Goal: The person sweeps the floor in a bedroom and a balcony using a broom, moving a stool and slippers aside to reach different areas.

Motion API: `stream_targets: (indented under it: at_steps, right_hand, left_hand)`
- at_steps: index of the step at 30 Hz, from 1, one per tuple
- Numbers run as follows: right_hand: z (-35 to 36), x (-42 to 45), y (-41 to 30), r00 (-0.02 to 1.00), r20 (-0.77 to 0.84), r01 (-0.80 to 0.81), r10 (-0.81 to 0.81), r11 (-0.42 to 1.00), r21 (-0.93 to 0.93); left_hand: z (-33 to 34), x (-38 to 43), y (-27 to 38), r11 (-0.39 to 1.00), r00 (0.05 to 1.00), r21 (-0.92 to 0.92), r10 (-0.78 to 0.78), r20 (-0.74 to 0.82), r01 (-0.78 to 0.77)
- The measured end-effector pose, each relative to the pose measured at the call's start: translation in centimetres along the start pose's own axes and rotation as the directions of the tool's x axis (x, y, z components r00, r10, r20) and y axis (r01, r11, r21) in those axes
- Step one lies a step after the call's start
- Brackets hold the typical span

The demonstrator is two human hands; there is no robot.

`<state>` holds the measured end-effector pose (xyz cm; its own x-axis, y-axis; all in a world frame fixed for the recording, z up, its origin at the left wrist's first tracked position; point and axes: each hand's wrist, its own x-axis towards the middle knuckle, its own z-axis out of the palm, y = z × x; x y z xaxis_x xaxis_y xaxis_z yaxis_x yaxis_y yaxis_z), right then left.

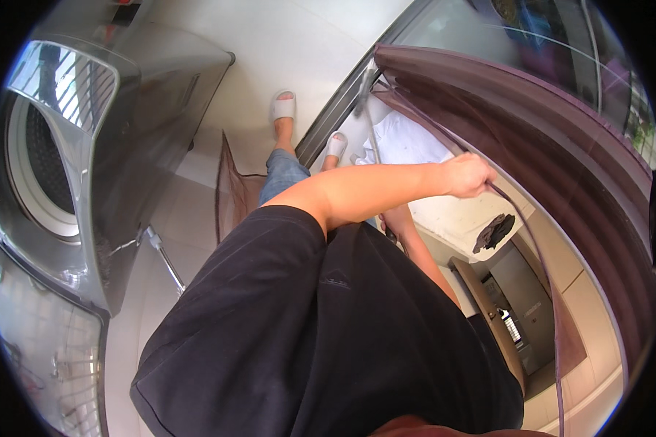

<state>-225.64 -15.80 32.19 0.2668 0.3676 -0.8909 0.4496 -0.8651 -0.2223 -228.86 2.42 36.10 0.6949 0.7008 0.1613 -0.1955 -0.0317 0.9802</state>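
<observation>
My left hand [469, 175] reaches across to the right and is closed on the dark edge of a brown sheer curtain [503, 109], which spreads in folds along the right side. Below that arm, my right hand [396, 219] is partly hidden and closed around a dark handle. A thin grey pole [373, 136] with a blurred brush-like head [364, 93] rises above the forearm; its lower part is hidden, so I cannot tell whether it joins the handle. White fabric [407, 139] lies behind the pole. A crumpled dark cloth [493, 233] rests on a pale surface under my left hand.
A grey front-loading washing machine [126, 109] stands at left, its drum exposed. Near it is a metal rod [167, 259]. A dark door track [333, 101] crosses the floor between my feet in white slides. Another piece of brown sheer fabric [232, 191] hangs left of my legs.
</observation>
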Motion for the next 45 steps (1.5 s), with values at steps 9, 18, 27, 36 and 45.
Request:
stream_targets:
  at_steps: [9, 18, 27, 36, 45]
  right_hand:
    - [0.4, 0.3, -1.3, 0.996, 0.047, 0.058, -0.075, 0.953, 0.297]
    - [0.6, 9.9, -14.4, 0.967, -0.09, 0.249, -0.238, 0.959, 0.135]
    - [2.8, 20.1, -29.0, 0.972, 0.117, 0.177, -0.205, 0.961, 0.215]
    - [-1.4, 20.0, -36.4, 0.904, 0.012, 0.426, -0.427, 0.899, -0.105]
    - [-4.8, 19.4, -39.6, 0.905, 0.269, 0.421, -0.328, 0.772, -0.476]
  left_hand:
    - [3.8, -4.8, 2.1, 0.949, 0.579, 0.31, -0.226, 0.784, -0.049]
    - [-15.5, -20.8, 0.7, 0.721, 0.655, 0.093, -0.557, -0.511, 0.686]
    - [-8.4, -47.0, -2.0, -0.128, -0.142, -0.068, -0.947, -0.289, 0.989]
    - [-2.9, -42.6, -3.3, 0.148, -0.191, -0.618, -0.873, -0.448, 0.772]
    - [9.7, -31.8, -3.1, 0.286, -0.486, -0.931, -0.795, -0.364, 0.229]
